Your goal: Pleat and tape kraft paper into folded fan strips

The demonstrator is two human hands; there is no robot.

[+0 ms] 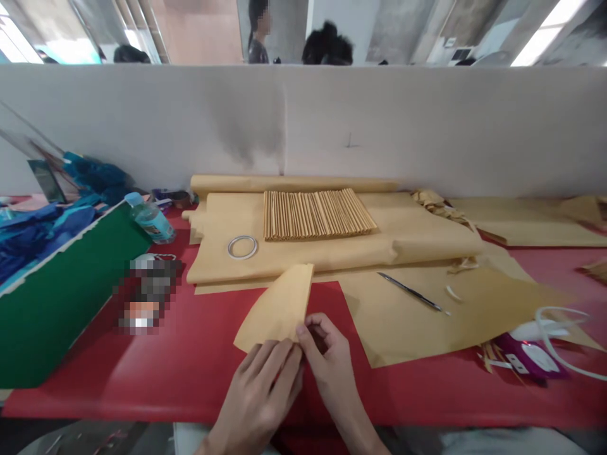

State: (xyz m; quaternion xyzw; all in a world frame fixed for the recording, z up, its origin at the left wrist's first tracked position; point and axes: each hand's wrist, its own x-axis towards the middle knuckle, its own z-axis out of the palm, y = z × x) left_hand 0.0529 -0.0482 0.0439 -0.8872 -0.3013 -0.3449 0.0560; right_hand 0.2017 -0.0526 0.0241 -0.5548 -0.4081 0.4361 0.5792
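A fan-shaped piece of brown paper is held above the red tabletop, its right edge folded into a narrow strip. My left hand is closed on its lower end, knuckles up. At the folded edge, my right hand pinches the paper between thumb and curled fingers. Beyond my hands, a row of thin brown paper tubes lies on large brown paper sheets. A ring-shaped roll of tape rests left of the tubes. To the right, a slim dark pen or craft knife lies on paper.
A green box with blue material inside stands at left, beside a plastic bottle. A purple-and-white device with a white cable sits at right. A pale partition closes off the back; people show beyond it.
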